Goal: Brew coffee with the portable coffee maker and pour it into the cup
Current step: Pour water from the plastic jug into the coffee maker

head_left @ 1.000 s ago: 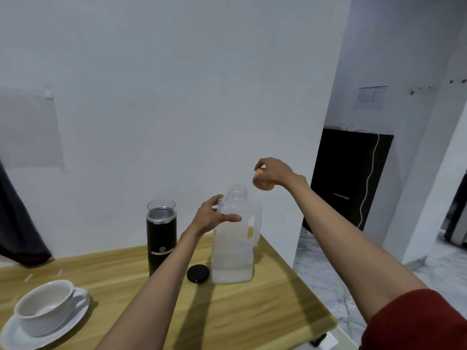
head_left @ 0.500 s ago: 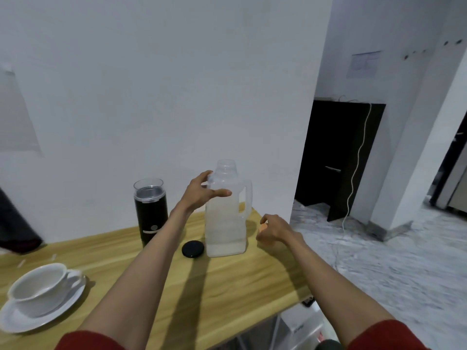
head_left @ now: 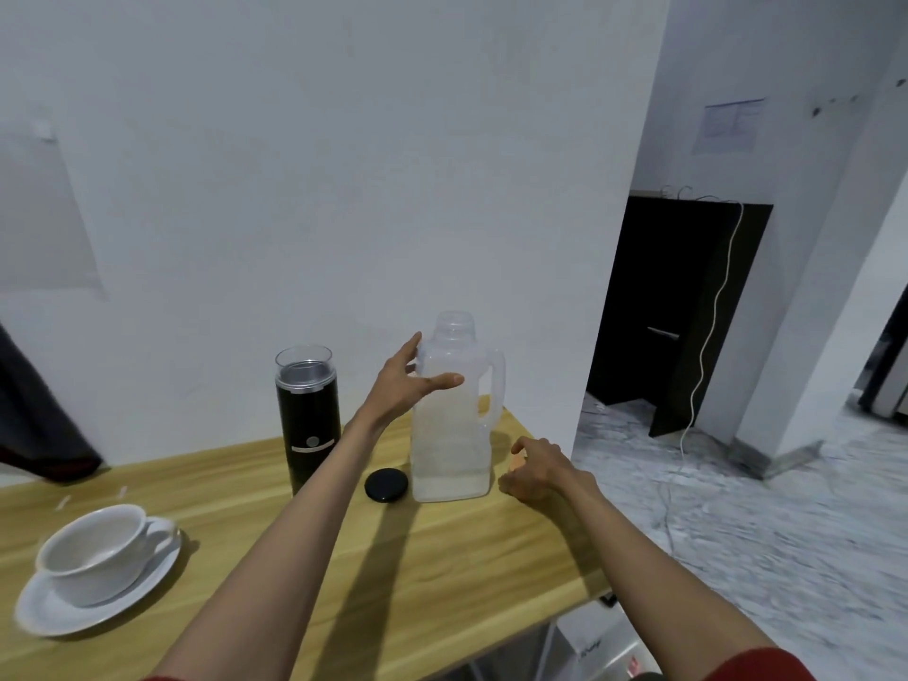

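Gripping frosted plastic jug at the shoulder: left hand. Right hand pinches orange cap beside jug base. Black cylindrical coffee maker, clear-topped, stands left on wood-grain table.

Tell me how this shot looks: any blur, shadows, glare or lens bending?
Head view: dim, even light, no glare; the floor at right is smeared by blur, while the jug and coffee maker look sharp; long dark shadows streak the table toward the camera; wide-angle bending tilts the wall.
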